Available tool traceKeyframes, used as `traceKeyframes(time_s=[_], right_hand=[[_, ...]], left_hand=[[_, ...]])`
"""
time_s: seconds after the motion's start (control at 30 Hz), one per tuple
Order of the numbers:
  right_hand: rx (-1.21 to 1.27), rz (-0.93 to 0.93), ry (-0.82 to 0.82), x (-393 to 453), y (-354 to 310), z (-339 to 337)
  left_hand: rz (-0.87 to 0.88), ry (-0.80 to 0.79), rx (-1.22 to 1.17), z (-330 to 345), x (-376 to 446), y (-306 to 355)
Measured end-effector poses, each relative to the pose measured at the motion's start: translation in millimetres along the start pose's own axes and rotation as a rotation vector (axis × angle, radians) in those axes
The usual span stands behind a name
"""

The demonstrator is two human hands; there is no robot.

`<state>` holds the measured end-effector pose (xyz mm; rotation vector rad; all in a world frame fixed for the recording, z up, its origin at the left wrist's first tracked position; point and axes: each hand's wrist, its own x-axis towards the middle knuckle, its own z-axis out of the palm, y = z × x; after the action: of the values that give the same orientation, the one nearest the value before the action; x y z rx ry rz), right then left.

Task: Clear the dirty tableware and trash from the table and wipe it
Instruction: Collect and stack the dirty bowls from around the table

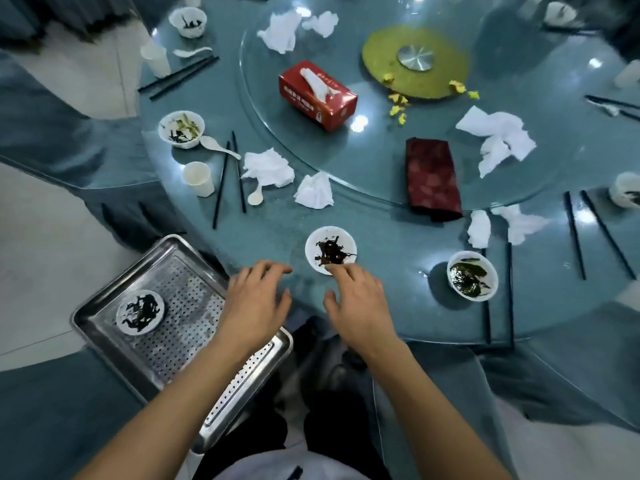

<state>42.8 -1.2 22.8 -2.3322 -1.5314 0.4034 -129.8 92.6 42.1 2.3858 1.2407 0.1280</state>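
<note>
- Both forearms reach forward from the near edge, bare, palms down.
- The left hand (254, 299) hovers at the near rim of the round table (398, 271), beside the metal tray (104, 303); its fingers are spread and loosely bent, grasping nothing.
- The right hand (356, 303) is stretched further; its fingers are relaxed, and one fingertip touches the near rim of a white bowl (330, 249) with dark leftovers.
- One similar dirty bowl (140, 312) sits in the tray at near left.
- Another bowl (472, 275) stands to the right, between black chopsticks (575, 233).
- Crumpled napkins (268, 168) lie further away, near a red tissue box (317, 95) on the glass turntable (363, 174).
</note>
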Motion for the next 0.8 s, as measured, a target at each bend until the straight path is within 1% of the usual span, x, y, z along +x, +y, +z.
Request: traceKeyframes(time_s=[0.1, 0.23, 0.33, 0.47, 0.57, 0.73, 0.8], right_hand=[[0.012, 0.048, -0.028, -16, 39, -9], [0.018, 0.112, -0.047, -37, 93, -21], [0.037, 0.204, -0.071, -48, 131, -32], [0.085, 0.325, -0.072, -57, 177, -38], [0.125, 0.442, -0.002, -56, 206, -39], [0.219, 0.651, 0.100, -46, 246, -45], [0.262, 0.734, 0.130, -40, 259, -48]], left_hand=[[-0.022, -0.069, 0.024, 25, 11, 27], [-0.085, -0.135, -0.002, 57, 34, 56], [-0.133, -0.112, -0.044, 73, 52, 65], [-0.278, -0.043, -0.135, 85, 69, 61], [-0.380, -0.004, -0.203, 91, 79, 54], [-0.473, -0.050, -0.321, 101, 87, 39], [-0.528, -0.019, -0.452, 102, 90, 40]])
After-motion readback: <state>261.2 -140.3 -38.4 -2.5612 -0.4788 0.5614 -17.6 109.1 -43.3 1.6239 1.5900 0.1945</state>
